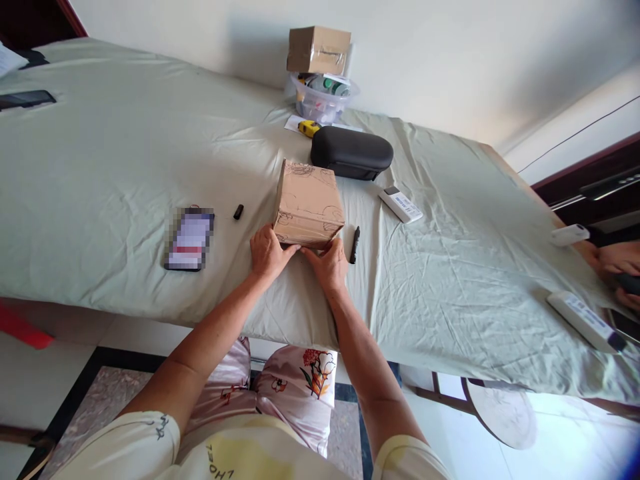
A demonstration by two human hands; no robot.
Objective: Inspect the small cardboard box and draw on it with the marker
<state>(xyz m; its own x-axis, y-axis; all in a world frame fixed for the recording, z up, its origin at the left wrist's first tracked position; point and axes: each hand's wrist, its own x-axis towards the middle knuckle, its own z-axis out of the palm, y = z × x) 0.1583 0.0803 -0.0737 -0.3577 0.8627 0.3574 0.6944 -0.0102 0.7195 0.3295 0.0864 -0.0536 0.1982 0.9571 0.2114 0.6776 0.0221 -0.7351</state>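
A brown cardboard box (311, 195) with dark scribbled drawings on its faces rests on the cloth-covered table in front of me. My left hand (270, 252) grips its near left corner, and my right hand (329, 263) has the near right corner. Both thumbs point inward along the bottom of the near side and almost meet; the other fingers are partly hidden by the box. Just right of my right hand lies a black marker (355, 245). A small black cap (239, 212) lies left of the box, near a phone (190, 240) with a blurred screen.
Behind the box sit a black zip case (353, 150), a yellow tape measure (309, 128) and a clear plastic basket (323, 100) with another cardboard box (319, 50) on top. A white packet (401, 204) lies right. Another person's hands (620, 263) are at the right edge.
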